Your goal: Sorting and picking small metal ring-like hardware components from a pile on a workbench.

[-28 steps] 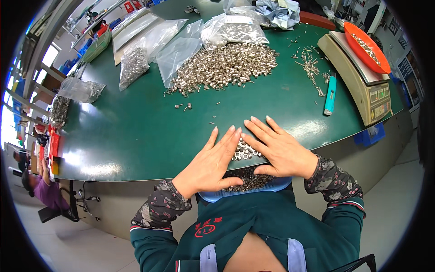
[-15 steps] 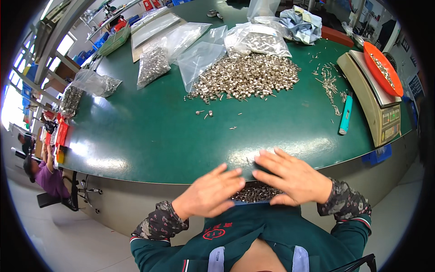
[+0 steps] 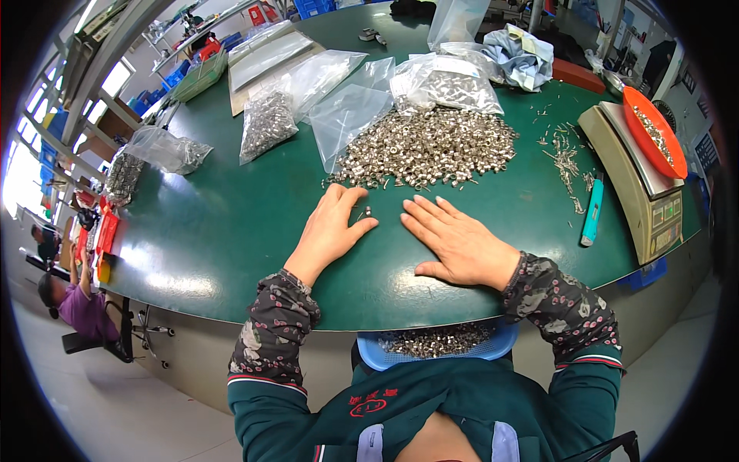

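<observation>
Both hands flat on green table (image 3: 231, 231), palms down, fingers spread, grasping nothing. Left hand (image 3: 329, 231) lies w/ fingertips just short of big pile of small silver metal parts (image 3: 431, 146); 1 loose part (image 3: 367, 211) sits between thumb & index. Right hand (image 3: 460, 245) lies just beside it, also near pile's front edge. Blue tray (image 3: 493, 353) w/ more parts sits under table edge, at person's lap. Clear bags (image 3: 346, 108) behind pile, scale w/ orange dish (image 3: 654, 138) at right.
</observation>
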A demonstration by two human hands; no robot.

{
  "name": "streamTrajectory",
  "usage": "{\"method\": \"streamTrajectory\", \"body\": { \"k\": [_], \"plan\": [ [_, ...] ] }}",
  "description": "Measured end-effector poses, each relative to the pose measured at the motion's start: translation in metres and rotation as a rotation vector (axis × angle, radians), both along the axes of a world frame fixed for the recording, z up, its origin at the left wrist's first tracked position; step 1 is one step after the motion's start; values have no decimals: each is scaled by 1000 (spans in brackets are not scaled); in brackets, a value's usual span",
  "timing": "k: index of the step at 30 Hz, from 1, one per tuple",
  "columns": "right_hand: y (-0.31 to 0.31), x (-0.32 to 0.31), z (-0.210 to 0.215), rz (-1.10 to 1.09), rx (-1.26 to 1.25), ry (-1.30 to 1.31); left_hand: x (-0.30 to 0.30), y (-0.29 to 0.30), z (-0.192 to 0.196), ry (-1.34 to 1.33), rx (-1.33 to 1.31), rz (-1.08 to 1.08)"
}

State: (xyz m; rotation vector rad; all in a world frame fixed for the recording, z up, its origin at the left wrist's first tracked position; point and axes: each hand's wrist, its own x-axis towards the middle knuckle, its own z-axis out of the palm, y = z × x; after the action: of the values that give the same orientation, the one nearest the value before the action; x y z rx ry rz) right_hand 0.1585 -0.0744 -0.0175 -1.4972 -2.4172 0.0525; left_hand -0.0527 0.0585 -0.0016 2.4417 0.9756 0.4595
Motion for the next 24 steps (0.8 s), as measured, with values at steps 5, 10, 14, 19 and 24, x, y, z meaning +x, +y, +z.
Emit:
{"method": "streamTrajectory", "body": {
  "k": [5, 10, 14, 19, 24],
  "plan": [
    [-30, 32, 10, -91, -52, -20, 12, 0, -6, -19, 57, -137],
    [-60, 88, 11, -409, -54, -195, 28, -4, -6, -67, 62, -242],
    [-66, 101, 19, -544, 76, -184, 51, -13, -5, -119, 94, -397],
    [-53, 76, 27, -402, 126, -118, 60, -14, -9, -227, 102, -452],
    [-34, 44, 26, -237, 52, 18, 56, -9, -9, -331, -441, -192]
  ]
}}
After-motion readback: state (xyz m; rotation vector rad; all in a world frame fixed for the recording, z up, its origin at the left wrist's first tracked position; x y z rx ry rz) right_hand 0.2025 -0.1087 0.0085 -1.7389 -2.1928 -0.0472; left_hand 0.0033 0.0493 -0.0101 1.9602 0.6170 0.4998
